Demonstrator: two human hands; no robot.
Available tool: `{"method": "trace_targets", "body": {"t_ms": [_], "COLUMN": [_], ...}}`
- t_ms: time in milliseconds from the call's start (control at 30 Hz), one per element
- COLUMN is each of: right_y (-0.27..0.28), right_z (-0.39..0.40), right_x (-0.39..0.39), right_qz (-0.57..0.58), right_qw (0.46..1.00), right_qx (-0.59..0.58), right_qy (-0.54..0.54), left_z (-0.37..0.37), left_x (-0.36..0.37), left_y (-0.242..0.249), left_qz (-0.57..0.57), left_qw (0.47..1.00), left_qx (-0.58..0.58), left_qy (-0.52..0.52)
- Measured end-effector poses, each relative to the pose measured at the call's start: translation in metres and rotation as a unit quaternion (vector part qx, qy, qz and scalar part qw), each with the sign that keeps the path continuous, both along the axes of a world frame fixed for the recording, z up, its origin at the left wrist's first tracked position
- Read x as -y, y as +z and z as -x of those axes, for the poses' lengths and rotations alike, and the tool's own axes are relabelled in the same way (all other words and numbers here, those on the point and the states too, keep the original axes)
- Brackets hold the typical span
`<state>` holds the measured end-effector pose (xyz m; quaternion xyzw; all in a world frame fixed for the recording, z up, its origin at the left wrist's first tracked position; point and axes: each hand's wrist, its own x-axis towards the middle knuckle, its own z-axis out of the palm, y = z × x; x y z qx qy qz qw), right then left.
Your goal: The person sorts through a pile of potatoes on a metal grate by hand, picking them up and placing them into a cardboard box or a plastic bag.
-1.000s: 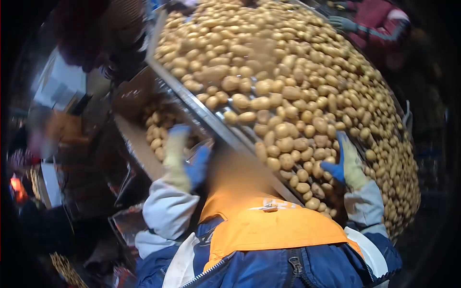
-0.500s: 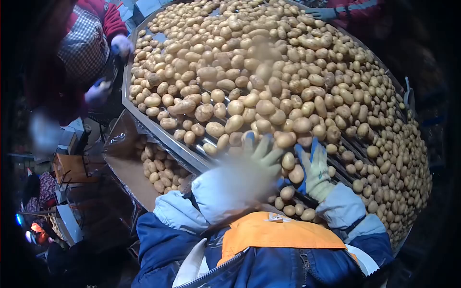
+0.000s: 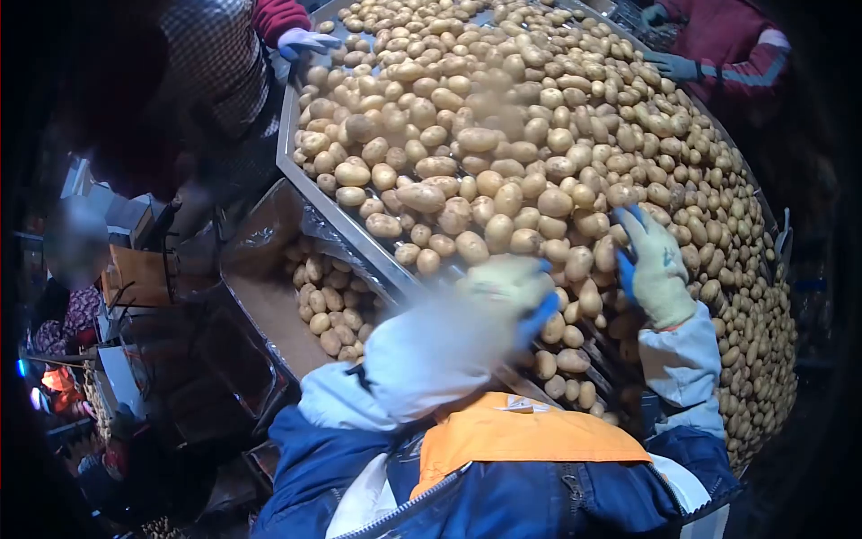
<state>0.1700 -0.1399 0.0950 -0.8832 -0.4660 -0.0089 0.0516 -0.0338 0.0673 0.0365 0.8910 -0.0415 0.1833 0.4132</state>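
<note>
A thick layer of potatoes [image 3: 503,193] covers the metal sorting table [image 3: 334,211] in front of me. My right hand [image 3: 660,274], in a pale yellow and blue glove, reaches in among them with its thumb and fingers apart, fingertips against potatoes. To its left, my left hand [image 3: 507,289] in a matching glove is turned sideways close over potatoes near the table's front edge. A blurred spot covers its wrist, and most of its fingers are hidden. Between my hands and my body, several potatoes lie on dark slats.
A lined cardboard box [image 3: 260,278] holding potatoes stands below the table's left edge. Across the table at left, a person's gloved hand [image 3: 307,41] rests by the rim; at right, another person's gloved hand [image 3: 673,66] touches potatoes. A wooden crate [image 3: 139,274] stands farther left.
My right hand has moved forward and to the right over the potatoes. My left hand has turned sideways from a spread position. The co-worker's hand at left has reached onto the table.
</note>
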Motion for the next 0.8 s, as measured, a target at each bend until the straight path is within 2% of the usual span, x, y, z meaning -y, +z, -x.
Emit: {"method": "trace_targets", "body": {"t_ms": [67, 133, 200, 233, 267, 300, 333, 367, 433, 467, 533, 667, 700, 733, 800], "right_y": [0.009, -0.004, -0.045, -0.048, -0.052, -0.054, -0.055, -0.057, -0.056, -0.056, -0.044, -0.052, -0.04, -0.027, -0.033], "right_z": [0.023, 0.039, 0.044, 0.046, 0.048, 0.047, 0.043, 0.041, 0.033, 0.035, 0.045, 0.035, 0.032, 0.033, 0.034], "right_x": [-0.059, -0.115, -0.167, -0.186, -0.202, -0.21, -0.211, -0.204, -0.185, -0.177, -0.176, -0.19, -0.2, -0.208, -0.201], "right_qz": [-0.093, -0.063, -0.069, -0.066, -0.006, 0.054, 0.058, 0.052, 0.045, 0.047, 0.15, 0.133, 0.18, 0.225, 0.195], "right_qw": [0.988, 0.976, 0.959, 0.958, 0.964, 0.966, 0.965, 0.965, 0.959, 0.962, 0.962, 0.953, 0.943, 0.93, 0.938], "right_qx": [-0.091, -0.092, -0.022, -0.023, -0.052, -0.079, -0.076, -0.066, -0.072, -0.046, -0.059, -0.125, -0.156, -0.184, -0.158], "right_qy": [0.081, 0.189, 0.274, 0.279, 0.262, 0.242, 0.243, 0.247, 0.27, 0.265, 0.222, 0.24, 0.231, 0.224, 0.24], "left_z": [0.007, 0.013, 0.015, 0.011, 0.007, 0.004, -0.001, -0.004, -0.012, -0.01, -0.008, -0.013, -0.015, -0.016, -0.014], "left_x": [-0.041, -0.086, -0.125, -0.144, -0.155, -0.157, -0.158, -0.152, -0.139, -0.131, -0.116, -0.119, -0.127, -0.133, -0.138], "left_y": [0.005, -0.004, -0.031, -0.036, -0.042, -0.04, -0.036, -0.027, -0.01, -0.012, -0.024, -0.009, -0.024, -0.02, -0.009], "left_qz": [-0.041, -0.203, -0.247, -0.149, -0.102, -0.139, -0.178, -0.172, -0.144, -0.123, -0.091, -0.048, -0.028, -0.034, 0.012], "left_qw": [0.991, 0.943, 0.936, 0.966, 0.971, 0.962, 0.953, 0.954, 0.946, 0.954, 0.95, 0.93, 0.926, 0.926, 0.929], "left_qx": [0.01, -0.042, -0.048, -0.1, -0.14, -0.159, -0.174, -0.176, -0.252, -0.239, -0.273, -0.335, -0.342, -0.34, -0.347], "left_qy": [0.125, 0.26, 0.247, 0.185, 0.167, 0.171, 0.174, 0.17, 0.141, 0.133, 0.117, 0.145, 0.154, 0.16, 0.125]}}
